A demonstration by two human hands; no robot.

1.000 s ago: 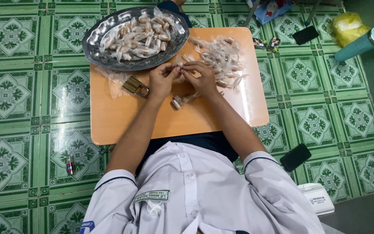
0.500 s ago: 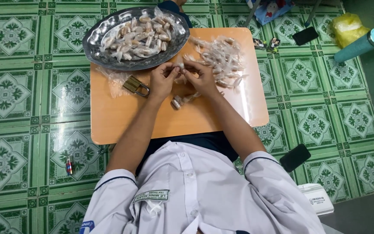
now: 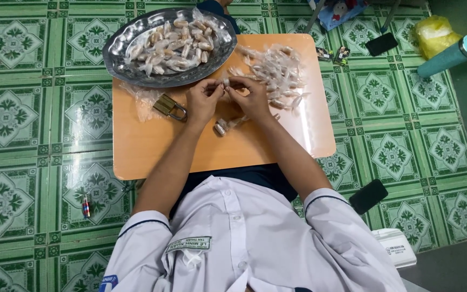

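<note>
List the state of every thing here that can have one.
Left hand: pinching one end of a wrapped candy.
Right hand: pinching its other end.
Metal tray: filled with wrapped candies.
Padlock: shackle seated, lying flat.
Teal bottle: capped, lying down.

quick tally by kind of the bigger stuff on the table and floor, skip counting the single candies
Metal tray: 1
Pile of wrapped candies on the table: 1
Padlock: 1
Black phones on the floor: 2
Teal bottle: 1
Yellow bag: 1
Hands, left hand and right hand, pinching one candy between them: 2
Total: 9
</note>
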